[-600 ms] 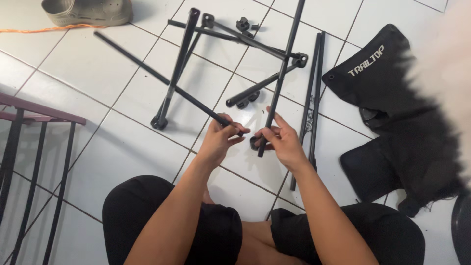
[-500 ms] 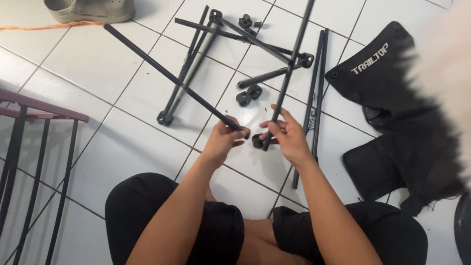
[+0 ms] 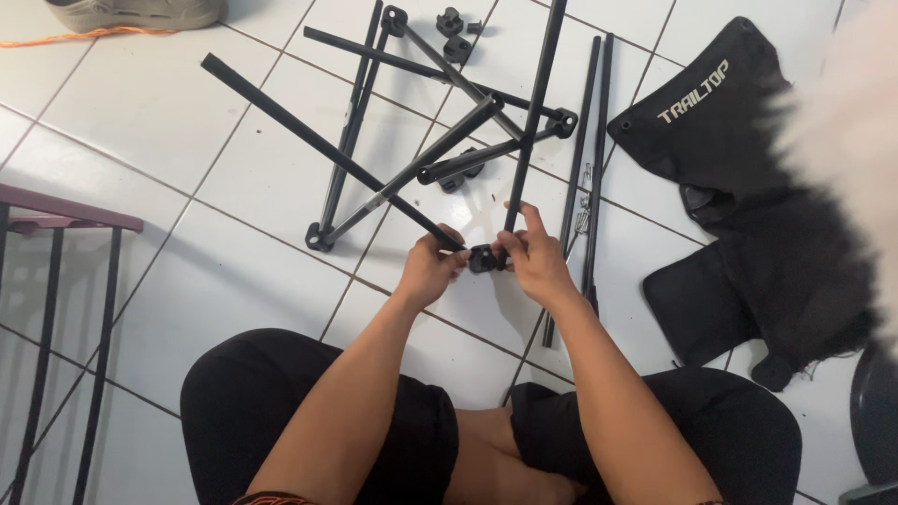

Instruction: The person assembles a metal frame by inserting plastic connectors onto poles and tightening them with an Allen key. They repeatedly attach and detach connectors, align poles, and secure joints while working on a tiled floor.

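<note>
Seated cross-legged on a white tiled floor [image 3: 168, 281], a person works two black metal poles into a small black connector [image 3: 483, 258] held between both hands. The left hand [image 3: 430, 266] is closed around the near end of a long black pole [image 3: 318, 145] that slants away up and to the left, its far end raised over the tiles. The right hand [image 3: 533, 257] pinches the connector and the lower end of a second black pole [image 3: 535, 103], which rises almost straight up toward the top of the view. The connector sits just above the floor, directly ahead of the person's knees. Beyond the hands lies a loose tangle of folded frame tubes [image 3: 412, 168] with plastic joints, and a pair of thin rods [image 3: 589, 168] rests just to the right. A black fabric seat cover [image 3: 748, 187] is spread on the tiles at the right. A dark metal rack [image 3: 56, 281] stands at the left edge, and a grey shoe [image 3: 131, 11] sits at the top left.
</note>
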